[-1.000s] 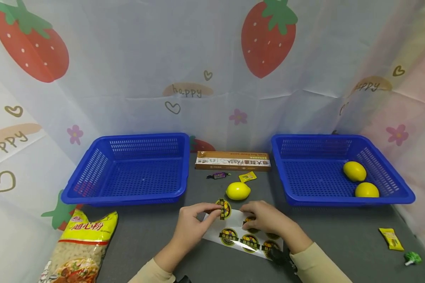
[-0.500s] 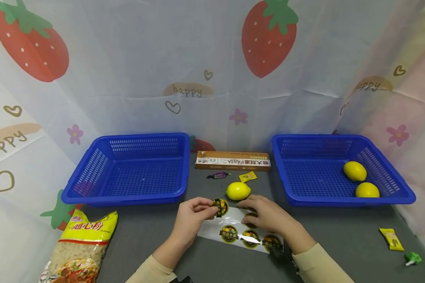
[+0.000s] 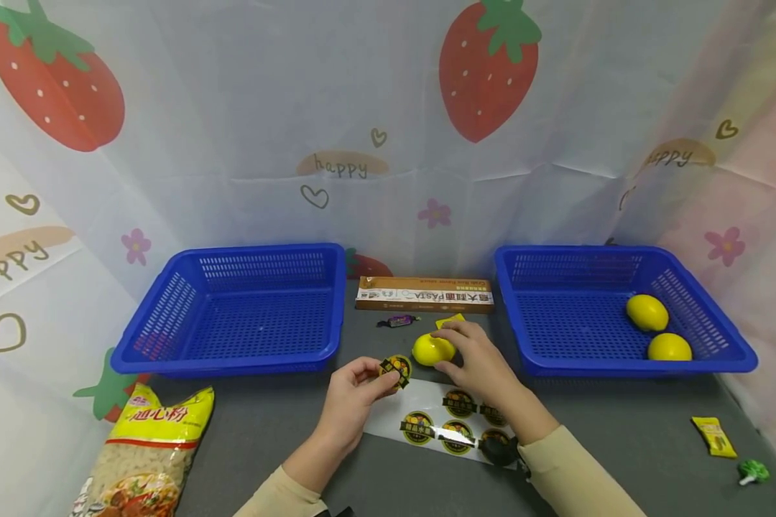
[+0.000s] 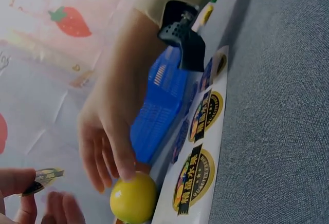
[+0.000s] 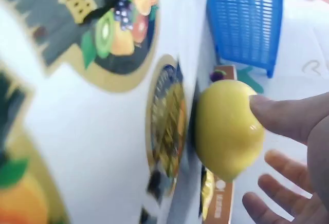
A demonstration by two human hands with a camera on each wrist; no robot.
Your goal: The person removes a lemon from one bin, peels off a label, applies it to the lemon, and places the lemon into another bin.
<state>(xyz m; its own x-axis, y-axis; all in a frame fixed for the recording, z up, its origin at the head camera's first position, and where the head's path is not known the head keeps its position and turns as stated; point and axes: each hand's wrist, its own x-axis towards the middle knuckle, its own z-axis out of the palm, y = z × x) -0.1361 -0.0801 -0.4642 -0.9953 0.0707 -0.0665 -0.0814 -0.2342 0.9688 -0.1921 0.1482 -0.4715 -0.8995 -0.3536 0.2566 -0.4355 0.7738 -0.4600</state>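
My left hand [image 3: 344, 403] pinches a round black-and-gold fruit sticker [image 3: 401, 364] between thumb and fingers, raised over the upper left of the white sticker sheet [image 3: 388, 415]. In the left wrist view that sticker [image 4: 50, 174] appears edge-on. My right hand [image 3: 485, 368] reaches over the sheet to a yellow lemon [image 3: 428, 350] lying just beyond it. Its thumb is right at the lemon [image 5: 226, 126] in the right wrist view, while the other fingers spread alongside, apart from the fruit. Several round stickers [image 3: 417, 428] are on the sheet, which lies flat on the dark table.
Blue baskets stand at left [image 3: 323, 359] and right [image 3: 537, 362]; the right one holds two lemons [image 3: 648, 313]. Behind the near lemon lie a pasta box [image 3: 425, 294], a purple candy [image 3: 399, 321] and a yellow packet [image 3: 449, 320]. A noodle bag [image 3: 149, 452] lies front left.
My right hand has left the sticker sheet and moved forward to the lemon. The left hand has drawn the sticker slightly left, free of the sheet, and turned it.
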